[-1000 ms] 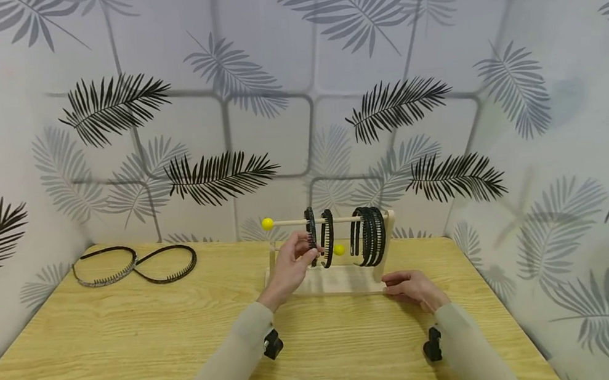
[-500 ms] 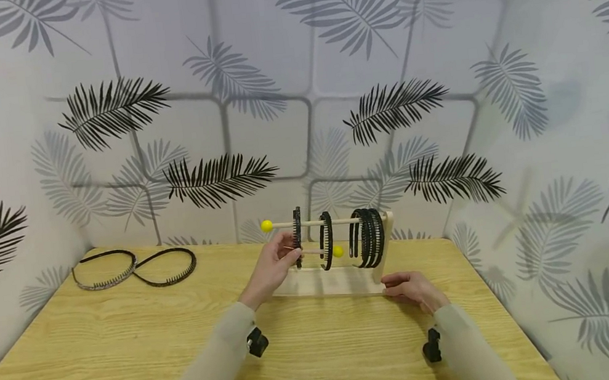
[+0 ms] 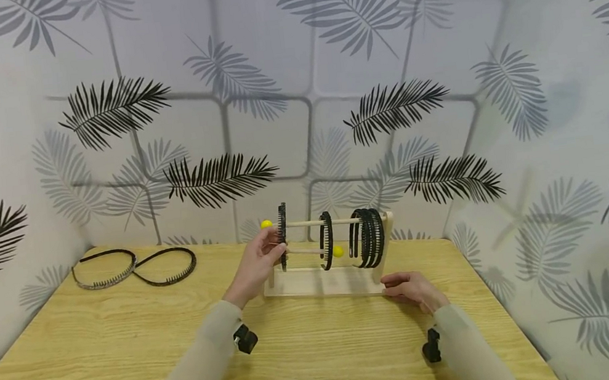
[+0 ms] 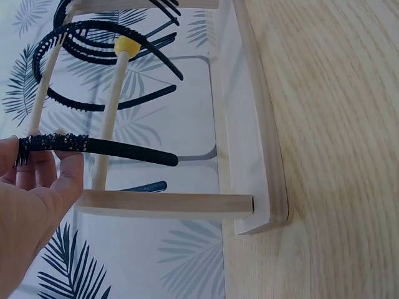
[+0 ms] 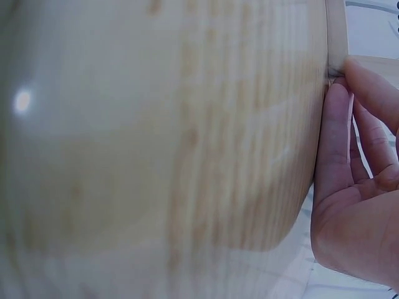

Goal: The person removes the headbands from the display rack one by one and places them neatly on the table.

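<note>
My left hand (image 3: 254, 268) pinches a black toothed headband (image 3: 282, 223) near the yellow-ball end of the upper rod on a wooden headband rack (image 3: 322, 282). In the left wrist view, that headband (image 4: 128, 149) is seen edge-on, its thin end reaching past the rods. A second headband (image 3: 328, 243) hangs alone mid-rod. Several more black headbands (image 3: 371, 237) are bunched at the rack's right end. My right hand (image 3: 414, 289) grips the right end of the rack's base; in the right wrist view the thumb and fingers (image 5: 336, 118) are at its corner.
Two black headbands (image 3: 166, 282) lie at the back left of the wood-grain table (image 3: 105, 359), touching or overlapping. One yellow ball (image 3: 266, 224) caps the upper rod, another (image 3: 338, 251) the lower rod. A leaf-patterned wall (image 3: 276, 131) stands close behind the rack.
My left hand has moved left along the rod with the headband, away from the mid-rod one and up to the yellow ball. The right hand has stayed at the base.
</note>
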The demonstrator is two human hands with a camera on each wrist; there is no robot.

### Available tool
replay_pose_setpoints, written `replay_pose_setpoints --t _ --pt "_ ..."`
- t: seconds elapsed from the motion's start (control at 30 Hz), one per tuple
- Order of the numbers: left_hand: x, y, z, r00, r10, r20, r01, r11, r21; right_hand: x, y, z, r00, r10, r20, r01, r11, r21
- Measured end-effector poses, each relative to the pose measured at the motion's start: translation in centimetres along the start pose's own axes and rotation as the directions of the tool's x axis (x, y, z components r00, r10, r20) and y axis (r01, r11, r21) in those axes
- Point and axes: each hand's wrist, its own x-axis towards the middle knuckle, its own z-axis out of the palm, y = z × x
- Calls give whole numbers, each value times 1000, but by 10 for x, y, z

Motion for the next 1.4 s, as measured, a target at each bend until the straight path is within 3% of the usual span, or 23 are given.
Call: replay_pose_setpoints --t 0.27,0.53,1.17,1.4 --pt "0 2 -12 999 -53 10 53 999 -11 0 -1 0 1000 -6 -5 6 1000 1" --pt "-3 2 -20 999 -37 17 37 999 14 -1 -1 1 1000 -10 -6 10 1000 -2" --pt "-4 -7 -34 999 -13 -52 13 1000 -16 2 2 1 1000 1 -21 -1 1000 -3" --pt "-5 -10 -38 994 2 -109 -2 1000 2 2 2 1 1000 -4 -22 4 1000 -11"
